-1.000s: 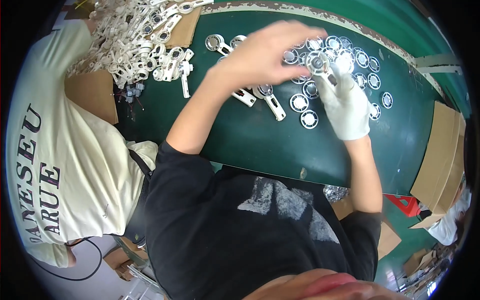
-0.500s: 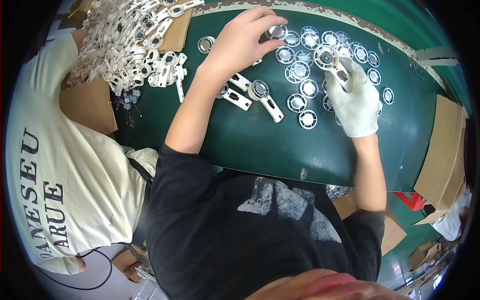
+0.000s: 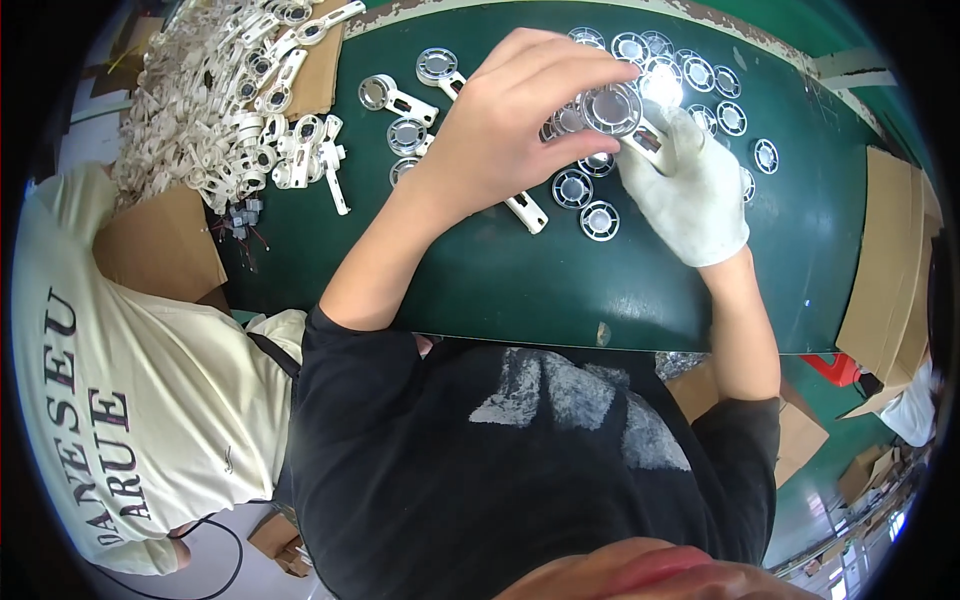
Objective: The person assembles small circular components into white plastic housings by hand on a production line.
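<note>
My left hand (image 3: 515, 135), bare, pinches a round silver grille cover (image 3: 611, 109) between thumb and fingers. My right hand (image 3: 690, 190), in a white glove, is closed on the handle of a white handheld fan body (image 3: 645, 143). The cover is over the round end of this fan body and hides it; whether it is seated, I cannot tell. Loose spoked grille covers (image 3: 599, 221) lie around and beyond my right hand. Left of my left hand are several white fan bodies (image 3: 410, 106) with silver covers on their round ends, some partly behind my forearm.
A heap of white fan parts (image 3: 200, 125) covers the table's far left, partly on cardboard (image 3: 318, 75). Small grey wired parts (image 3: 243, 217) lie near a cardboard box (image 3: 165, 240). Another person (image 3: 165, 390) in a pale shirt is at my left. A tall cardboard box (image 3: 880, 260) stands at the right.
My left hand has carried the grille cover right and toward me, onto the fan body's round end. My right hand stays closed on the handle, slightly farther left. The whole view has shifted a little.
</note>
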Motion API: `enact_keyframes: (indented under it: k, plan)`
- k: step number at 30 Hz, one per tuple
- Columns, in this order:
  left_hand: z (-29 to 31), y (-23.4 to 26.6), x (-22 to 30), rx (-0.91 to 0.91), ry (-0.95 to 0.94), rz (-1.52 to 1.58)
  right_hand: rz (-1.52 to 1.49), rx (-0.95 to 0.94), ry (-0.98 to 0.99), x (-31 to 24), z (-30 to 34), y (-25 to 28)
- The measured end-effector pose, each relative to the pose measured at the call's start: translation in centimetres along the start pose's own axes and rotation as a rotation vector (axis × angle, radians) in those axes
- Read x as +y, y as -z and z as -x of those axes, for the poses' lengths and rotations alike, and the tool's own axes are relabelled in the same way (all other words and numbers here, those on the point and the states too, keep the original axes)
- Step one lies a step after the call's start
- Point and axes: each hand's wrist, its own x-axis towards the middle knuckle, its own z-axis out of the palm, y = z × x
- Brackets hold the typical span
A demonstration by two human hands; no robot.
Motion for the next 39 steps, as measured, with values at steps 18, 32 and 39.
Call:
enact_keyframes:
  k: [18, 32, 39]
  plan:
    - [-0.2, 0.1, 0.5, 0.023, 0.049, 0.177, -0.261, -0.058, -0.139, -0.6, -0.6, 1.4]
    - [-0.5, 0.1, 1.8, -0.21, 0.19, 0.584, -0.692, -0.384, -0.343, -0.4, -0.2, 1.3]
    - [0.5, -1.6, 2.5, -0.076, 0.377, 0.89, -0.089, -0.157, 0.105, -0.3, 0.8, 0.1]
